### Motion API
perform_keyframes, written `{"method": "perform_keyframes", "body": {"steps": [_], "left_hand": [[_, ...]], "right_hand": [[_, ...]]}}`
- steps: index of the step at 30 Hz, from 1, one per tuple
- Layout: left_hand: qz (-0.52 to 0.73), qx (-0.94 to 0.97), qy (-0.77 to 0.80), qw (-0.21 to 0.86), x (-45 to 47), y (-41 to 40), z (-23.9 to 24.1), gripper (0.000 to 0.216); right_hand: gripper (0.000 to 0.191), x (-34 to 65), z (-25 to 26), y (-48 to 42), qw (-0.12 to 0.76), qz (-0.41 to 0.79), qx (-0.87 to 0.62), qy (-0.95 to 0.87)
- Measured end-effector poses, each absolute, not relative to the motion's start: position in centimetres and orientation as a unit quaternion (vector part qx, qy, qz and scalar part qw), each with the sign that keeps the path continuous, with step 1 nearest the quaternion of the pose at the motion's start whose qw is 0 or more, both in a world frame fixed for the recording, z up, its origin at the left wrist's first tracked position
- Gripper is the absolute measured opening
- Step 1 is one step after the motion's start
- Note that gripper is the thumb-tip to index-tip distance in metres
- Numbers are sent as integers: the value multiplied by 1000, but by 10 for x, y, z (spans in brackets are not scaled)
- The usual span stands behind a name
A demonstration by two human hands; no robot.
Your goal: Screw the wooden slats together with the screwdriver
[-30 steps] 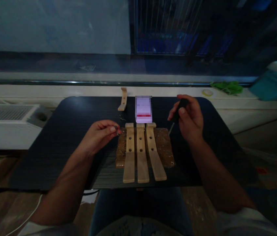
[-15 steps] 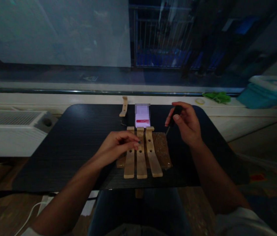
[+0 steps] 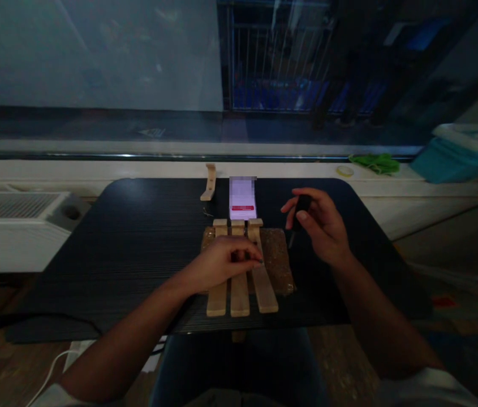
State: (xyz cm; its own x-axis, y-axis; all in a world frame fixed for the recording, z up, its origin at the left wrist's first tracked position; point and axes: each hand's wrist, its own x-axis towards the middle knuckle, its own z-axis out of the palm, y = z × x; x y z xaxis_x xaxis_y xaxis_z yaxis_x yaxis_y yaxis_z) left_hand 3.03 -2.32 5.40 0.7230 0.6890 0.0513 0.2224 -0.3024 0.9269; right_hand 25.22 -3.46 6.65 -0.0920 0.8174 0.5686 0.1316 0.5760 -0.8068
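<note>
My left hand [image 3: 232, 257] is closed in a pinch over the right-hand one of three bent wooden strips. A tiny dark thing shows at its fingertips, too small to name. These strips, left [image 3: 216, 302], middle [image 3: 239, 299] and right [image 3: 266, 294], lie side by side across a brown, plastic-wrapped block [image 3: 279, 263]; my left hand hides their middle parts. In my right hand [image 3: 326, 229] is a screwdriver [image 3: 303, 206] with a black handle. Its thin shaft points down beside the block's right edge, apart from the strips.
Behind the strips lies a lit phone [image 3: 242, 198] on the black table [image 3: 137, 243]. Another bent wooden piece [image 3: 210, 183] leans at the table's back edge. On the sill are a tape roll [image 3: 344, 170], a green cloth-like bundle [image 3: 377, 164] and a teal container [image 3: 446, 158].
My left hand has moved right and nearer to me, from the middle strip to the right one. My right hand has lowered slightly with the screwdriver, whose shaft now points more steeply down.
</note>
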Motion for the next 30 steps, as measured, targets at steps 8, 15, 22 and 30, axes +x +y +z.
{"method": "perform_keyframes", "body": {"steps": [8,15,22,30], "left_hand": [[208,779,334,488,29,-23,54,11],[207,788,339,471,29,-22,50,10],[205,812,325,440,30,-19,48,8],[180,867,298,356,32,-18,55,8]], "right_hand": [[26,250,61,-38,603,280,-358,-656],[26,250,58,-36,616,287,-351,-644],[27,250,55,-33,621,290,-350,-639],[25,251,52,-29,635,291,-310,-645]]}}
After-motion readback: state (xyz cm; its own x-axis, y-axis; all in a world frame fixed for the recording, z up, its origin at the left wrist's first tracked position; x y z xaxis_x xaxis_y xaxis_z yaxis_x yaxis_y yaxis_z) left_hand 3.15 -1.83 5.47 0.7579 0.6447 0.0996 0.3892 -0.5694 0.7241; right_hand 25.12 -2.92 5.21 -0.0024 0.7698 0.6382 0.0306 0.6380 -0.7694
